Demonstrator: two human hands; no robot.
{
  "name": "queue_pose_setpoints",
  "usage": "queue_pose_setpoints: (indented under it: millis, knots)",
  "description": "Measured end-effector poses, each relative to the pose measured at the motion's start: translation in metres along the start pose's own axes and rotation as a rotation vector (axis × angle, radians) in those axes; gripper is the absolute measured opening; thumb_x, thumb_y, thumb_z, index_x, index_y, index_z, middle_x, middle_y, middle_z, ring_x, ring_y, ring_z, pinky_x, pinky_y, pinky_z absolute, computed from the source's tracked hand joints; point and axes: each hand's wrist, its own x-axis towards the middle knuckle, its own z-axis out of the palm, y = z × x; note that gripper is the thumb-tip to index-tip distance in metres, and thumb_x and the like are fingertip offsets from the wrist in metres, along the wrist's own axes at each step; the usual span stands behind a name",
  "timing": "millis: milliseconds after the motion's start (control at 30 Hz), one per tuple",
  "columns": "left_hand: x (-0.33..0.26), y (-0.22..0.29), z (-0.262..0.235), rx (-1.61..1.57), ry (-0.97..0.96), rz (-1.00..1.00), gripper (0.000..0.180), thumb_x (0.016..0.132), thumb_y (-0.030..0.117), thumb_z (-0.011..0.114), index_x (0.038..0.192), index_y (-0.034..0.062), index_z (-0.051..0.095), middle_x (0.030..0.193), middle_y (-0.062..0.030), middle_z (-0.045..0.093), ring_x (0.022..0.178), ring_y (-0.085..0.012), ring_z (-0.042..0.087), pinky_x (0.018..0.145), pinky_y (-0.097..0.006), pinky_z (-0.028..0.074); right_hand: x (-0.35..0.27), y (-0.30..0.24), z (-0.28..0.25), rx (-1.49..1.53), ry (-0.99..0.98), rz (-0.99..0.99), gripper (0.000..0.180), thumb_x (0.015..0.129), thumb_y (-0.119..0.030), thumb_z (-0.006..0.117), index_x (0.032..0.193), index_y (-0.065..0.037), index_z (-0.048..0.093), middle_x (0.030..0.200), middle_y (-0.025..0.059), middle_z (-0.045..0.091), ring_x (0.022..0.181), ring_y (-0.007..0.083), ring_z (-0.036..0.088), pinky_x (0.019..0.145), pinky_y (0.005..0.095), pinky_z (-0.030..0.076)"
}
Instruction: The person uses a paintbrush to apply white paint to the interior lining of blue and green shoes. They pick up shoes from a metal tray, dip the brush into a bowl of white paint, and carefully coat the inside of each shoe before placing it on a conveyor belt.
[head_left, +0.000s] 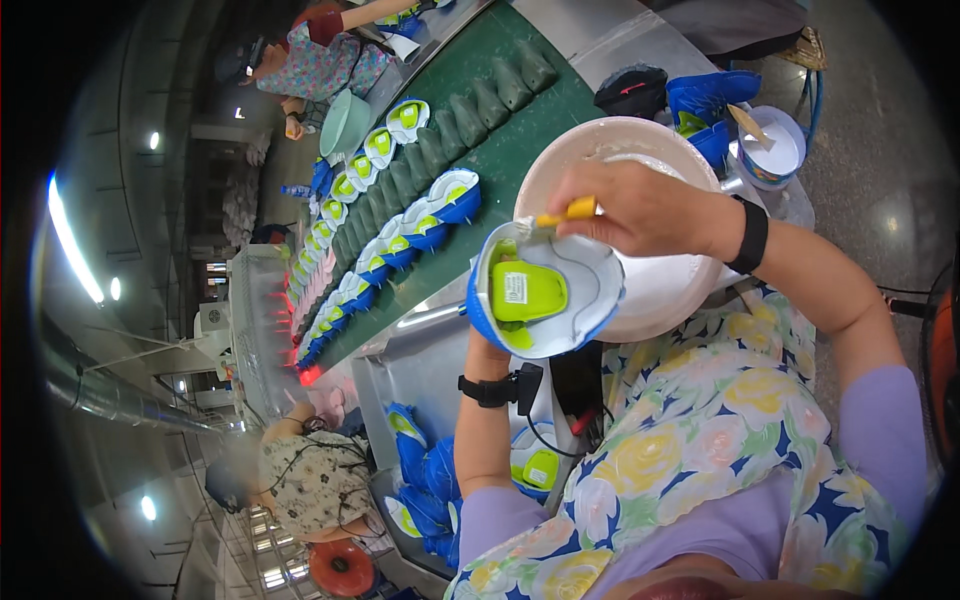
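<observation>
My left hand [486, 350] holds up a blue shoe upper [595, 285] from below. Its fingers are hidden behind the upper, whose open side faces me and shows a white lining and a bright green tongue with a white label. Pinched in my right hand [640, 208] is a small brush [578, 209] with a yellow handle. The whitened bristles meet or hover just over the upper's far edge; I cannot tell which. Beyond and beneath my right hand stands a large pale pink basin [545, 170] with white liquid inside.
A green conveyor belt [535, 130] carries rows of similar uppers [460, 195] and dark foot-shaped lasts [510, 85]. More blue uppers [428, 475] fill a metal tray at left. A tub [775, 160] with a wooden-handled tool stands right. Co-workers [315, 475] sit along the line.
</observation>
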Motion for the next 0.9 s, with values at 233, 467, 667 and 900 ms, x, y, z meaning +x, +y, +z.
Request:
queue_pose_setpoints:
  millis: [233, 467, 667, 900]
  knots:
    - [0.021, 0.009, -0.051, 0.224, 0.058, 0.232, 0.046, 0.100, 0.026, 0.050, 0.143, 0.0091, 0.042, 0.130, -0.0108, 0.056, 0.116, -0.0241, 0.059, 0.095, -0.039, 0.054, -0.023, 0.006, -0.014, -0.076, -0.037, 0.158, 0.017, 0.091, -0.017, 0.064, 0.102, -0.005, 0.058, 0.089, 0.0139, 0.063, 0.081, 0.0341, 0.063, 0.071, 0.0395, 0.050]
    - [0.117, 0.002, -0.133, 0.294, 0.352, 0.131, 0.018, 0.098, 0.010, 0.053, 0.116, 0.0102, 0.054, 0.093, -0.0081, 0.065, 0.078, -0.0203, 0.063, 0.056, -0.033, 0.052, -0.078, 0.004, 0.007, 0.089, 0.155, 0.460, 0.019, 0.089, -0.005, 0.067, 0.104, -0.003, 0.056, 0.096, 0.0127, 0.067, 0.089, 0.0241, 0.067, 0.079, 0.0315, 0.051]
    - [0.220, -0.034, -0.148, 0.159, 0.332, 0.064, 0.049, 0.096, -0.004, 0.047, 0.140, 0.0148, 0.039, 0.117, -0.0141, 0.059, 0.090, -0.0262, 0.065, 0.075, -0.036, 0.060, -0.099, 0.012, 0.024, 0.097, 0.181, 0.557, 0.019, 0.089, -0.004, 0.066, 0.105, -0.004, 0.056, 0.097, 0.0132, 0.067, 0.088, 0.0229, 0.067, 0.078, 0.0305, 0.052]
    - [0.196, -0.041, -0.172, 0.562, 0.708, -0.019, 0.055, 0.094, 0.000, 0.052, 0.146, 0.0066, 0.034, 0.117, -0.0153, 0.059, 0.089, -0.0216, 0.068, 0.061, -0.033, 0.058, -0.104, 0.019, 0.028, 0.127, 0.199, 0.645, 0.017, 0.090, -0.002, 0.064, 0.106, -0.001, 0.056, 0.099, 0.0134, 0.067, 0.089, 0.0212, 0.067, 0.080, 0.0295, 0.052]
